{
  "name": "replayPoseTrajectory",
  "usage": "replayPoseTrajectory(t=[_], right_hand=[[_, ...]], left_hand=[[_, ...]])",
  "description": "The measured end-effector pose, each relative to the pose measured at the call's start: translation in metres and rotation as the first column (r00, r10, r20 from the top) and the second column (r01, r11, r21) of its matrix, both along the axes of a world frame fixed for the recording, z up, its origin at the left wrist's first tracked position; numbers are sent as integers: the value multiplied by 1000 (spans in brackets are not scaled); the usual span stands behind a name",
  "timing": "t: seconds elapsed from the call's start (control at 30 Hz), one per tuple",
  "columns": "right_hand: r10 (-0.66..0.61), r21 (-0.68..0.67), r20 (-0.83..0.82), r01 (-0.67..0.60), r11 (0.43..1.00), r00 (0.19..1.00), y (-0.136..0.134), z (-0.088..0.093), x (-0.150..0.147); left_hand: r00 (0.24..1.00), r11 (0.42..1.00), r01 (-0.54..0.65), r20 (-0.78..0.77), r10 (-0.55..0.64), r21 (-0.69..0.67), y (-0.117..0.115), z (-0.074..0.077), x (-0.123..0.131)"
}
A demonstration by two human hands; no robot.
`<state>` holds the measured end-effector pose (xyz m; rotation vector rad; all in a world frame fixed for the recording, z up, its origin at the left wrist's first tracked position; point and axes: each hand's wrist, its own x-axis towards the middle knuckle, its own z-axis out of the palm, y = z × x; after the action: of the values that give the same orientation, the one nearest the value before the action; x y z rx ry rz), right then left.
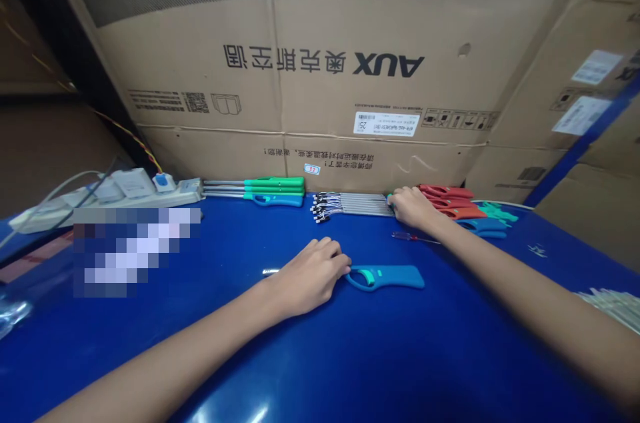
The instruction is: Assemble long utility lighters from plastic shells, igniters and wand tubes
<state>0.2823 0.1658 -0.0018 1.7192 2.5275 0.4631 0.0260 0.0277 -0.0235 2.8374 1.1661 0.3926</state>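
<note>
My left hand (315,276) is closed around the metal tube of a blue long-nosed lighter (400,277), just ahead of its trigger loop. The lighter lies along the blue table, its tube's tip showing past my wrist. My right hand (413,207) reaches to the back, fingers bent together at the right ends of a row of metal tubes (365,203) with wires and small tips. A bit of green shows at those fingertips; what they hold is mostly hidden. Right beside this hand lie red and orange lighter handles (453,203) and a blue handle (483,228).
A screwdriver (404,235) lies before my right hand. Several green and blue lighters (275,189) are stacked at the back, next to a power strip (187,195) with plugs. Small green parts (495,212) sit at right. Cardboard (320,9) walls the table's back.
</note>
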Motion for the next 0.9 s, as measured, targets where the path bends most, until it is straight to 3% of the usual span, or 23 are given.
replayPoseTrajectory(t=[0.17, 0.37, 0.47, 0.5, 0.57, 0.63, 0.7, 0.9], right_hand=[[0, 65, -18, 1, 998, 1000, -6, 14, 1], [97, 157, -274, -55, 986, 957, -39, 30, 0], [225, 190, -403, -159, 969, 887, -61, 23, -9], [323, 223, -480, -243, 944, 815, -67, 19, -13], [509, 280, -548, -428, 859, 663, -77, 12, -19], [605, 292, -566, -549, 783, 561, -84, 4, -23], [615, 254, -572, -596, 762, 543, -88, -2, -24], [559, 153, -609, -608, 779, 563, -108, -12, -28]], left_hand=[[999, 1000, 0, -33, 1, 22, -1, -4, 0], [998, 999, 7, -67, -4, 45, -1, -4, 0], [997, 999, 7, -77, -3, 54, -2, -2, -1], [997, 998, 5, -78, 0, 56, -3, -1, -1], [997, 998, 0, -80, 5, 61, -3, -1, -1], [997, 998, -5, -80, 10, 63, -4, 0, 0], [997, 998, -11, -77, 16, 63, -4, 1, 1], [999, 997, -14, -38, 17, 81, -4, 4, -3]])
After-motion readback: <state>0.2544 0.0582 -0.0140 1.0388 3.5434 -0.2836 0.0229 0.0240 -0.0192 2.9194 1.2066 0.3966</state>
